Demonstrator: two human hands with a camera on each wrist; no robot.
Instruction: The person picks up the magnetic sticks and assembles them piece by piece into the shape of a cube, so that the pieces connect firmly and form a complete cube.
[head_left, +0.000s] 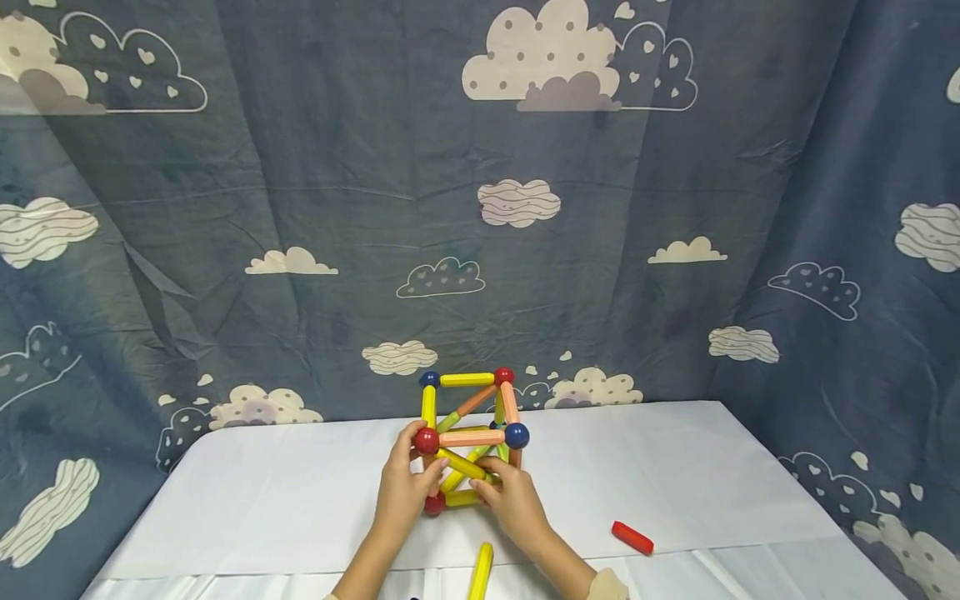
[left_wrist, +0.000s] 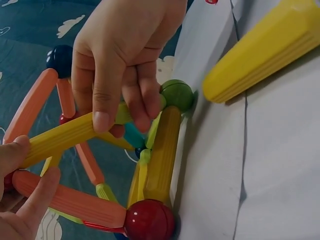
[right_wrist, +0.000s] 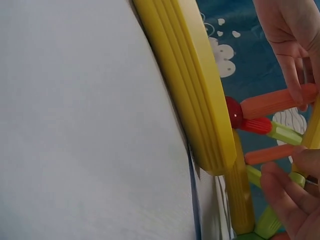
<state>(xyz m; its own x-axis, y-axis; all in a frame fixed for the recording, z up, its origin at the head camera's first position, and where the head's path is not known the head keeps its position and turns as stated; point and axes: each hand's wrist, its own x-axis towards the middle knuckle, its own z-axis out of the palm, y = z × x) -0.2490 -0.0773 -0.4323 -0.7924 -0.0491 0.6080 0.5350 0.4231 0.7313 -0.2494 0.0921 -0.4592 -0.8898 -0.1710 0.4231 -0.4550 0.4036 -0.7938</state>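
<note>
A box-shaped frame of toy building sticks and balls (head_left: 471,437) stands on the white-covered table. My left hand (head_left: 401,487) grips its near upper left corner, fingers around the red ball (head_left: 427,441) and the stick ends beside it. From that corner a yellow stick (left_wrist: 60,140) slants down across the near side to a light green stick (left_wrist: 122,114). My right hand (head_left: 516,504) pinches this diagonal where yellow meets light green, close to the green ball (left_wrist: 177,95). A salmon stick (head_left: 472,437) forms the near top edge, ending at a blue ball (head_left: 517,435).
A loose yellow stick (head_left: 482,571) lies at the table's front, between my forearms. Farther right is a short red stick (head_left: 632,537). Behind the white tabletop (head_left: 300,483) hangs a dark blue curtain (head_left: 375,208) with a cloud print.
</note>
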